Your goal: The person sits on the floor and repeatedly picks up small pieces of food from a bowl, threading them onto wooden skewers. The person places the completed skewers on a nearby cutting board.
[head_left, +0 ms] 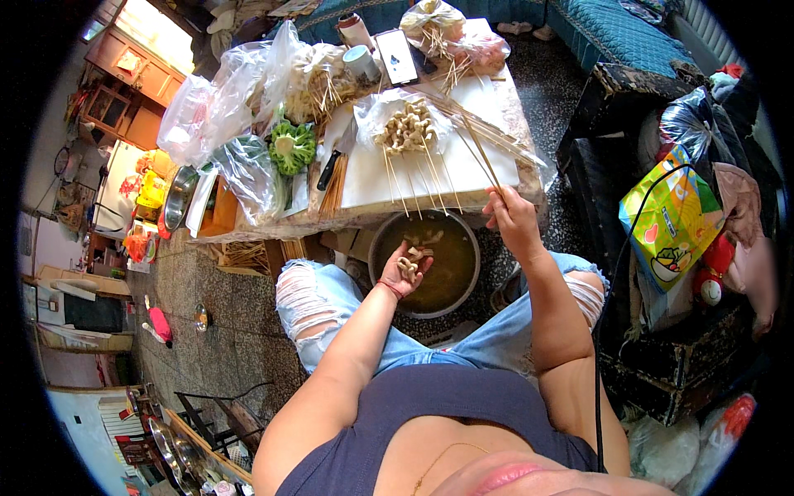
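Observation:
My left hand (401, 269) is cupped around several pale mushroom pieces (409, 266) over a large metal basin (459, 302) of murky yellowish liquid between my knees. My right hand (513, 219) grips thin wooden skewers (484, 161) at the table's right front edge, their tips pointing away from me. Beyond the basin, a pile of mushroom pieces (404, 124) sits on a clear bag atop a white board (480, 186), with several skewers sticking out toward me. A black-handled knife (329, 172) and bundled skewers (332, 197) lie to the left of that pile.
The table holds a green leafy vegetable (289, 147), plastic bags (240, 83), a phone (395, 58) and a mug (361, 64). A steel bowl (180, 198) stands left. Dark furniture piled with bags (670, 215) is at my right; a blue bedspread (587, 25) is behind.

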Demonstrator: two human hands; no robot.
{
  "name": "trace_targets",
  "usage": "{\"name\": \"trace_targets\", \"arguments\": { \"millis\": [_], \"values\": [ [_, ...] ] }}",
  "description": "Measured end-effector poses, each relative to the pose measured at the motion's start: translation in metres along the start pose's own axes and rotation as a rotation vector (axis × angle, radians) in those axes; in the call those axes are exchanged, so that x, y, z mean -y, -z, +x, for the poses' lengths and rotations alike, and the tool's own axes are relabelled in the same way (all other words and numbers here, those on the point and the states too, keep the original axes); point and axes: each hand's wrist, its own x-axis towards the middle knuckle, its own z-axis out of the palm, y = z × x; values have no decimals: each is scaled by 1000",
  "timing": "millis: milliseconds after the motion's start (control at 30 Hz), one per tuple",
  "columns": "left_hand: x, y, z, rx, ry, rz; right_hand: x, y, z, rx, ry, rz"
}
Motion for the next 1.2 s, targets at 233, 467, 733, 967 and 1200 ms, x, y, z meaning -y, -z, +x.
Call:
{"name": "trace_targets", "arguments": {
  "millis": [233,467,733,967,1200],
  "values": [
    [9,-7,4,-116,-185,89,4,-5,2,28,3,-27],
    [16,-22,23,-472,-295,504,-3,-5,5,26,57,-53],
    [21,-31,27,-621,-400,700,0,-9,4,41,32,-46],
    [16,-26,20,-559,-387,685,5,-9,-5,51,31,20],
    [7,-40,-9,-447,-357,648,35,-17,-41,137,-220,281]
  ]
}}
